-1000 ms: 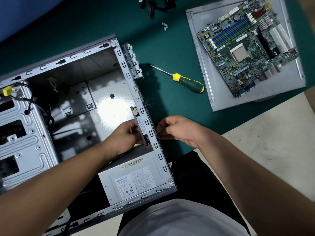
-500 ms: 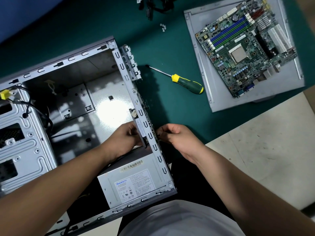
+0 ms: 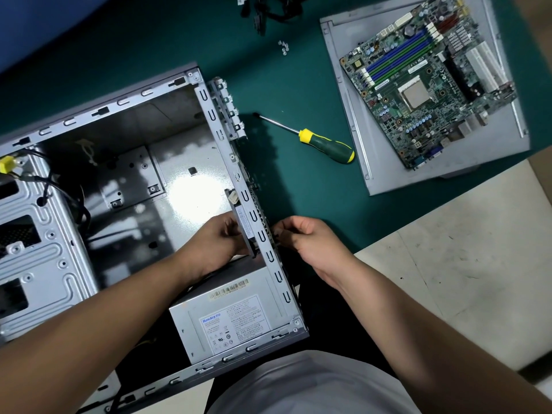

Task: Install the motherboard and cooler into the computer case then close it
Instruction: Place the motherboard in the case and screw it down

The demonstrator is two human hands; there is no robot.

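Head view: computer case [image 3: 125, 121] open at 9 o'clock; left hand [image 3: 216, 243] grips a dark part [image 3: 245, 227] inside its rear wall, right hand [image 3: 307, 243] pinches outside. Motherboard [image 3: 424, 85] at 1 o'clock on a grey panel [image 3: 358, 138]; 1 screwdriver [image 3: 322, 141] between.

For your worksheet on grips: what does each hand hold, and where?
Left hand grips a flat dark part inside the case's rear wall; right hand pinches something small, unidentifiable, outside.

Very little is shifting — both hands are staying at the rear wall of the computer case [image 3: 254, 216]. The left hand [image 3: 216, 245] is keeping hold of the dark part inside the wall, while the right hand [image 3: 310, 245] is easing slightly toward the person — its curled fingers are still pinching at the wall's outer face.
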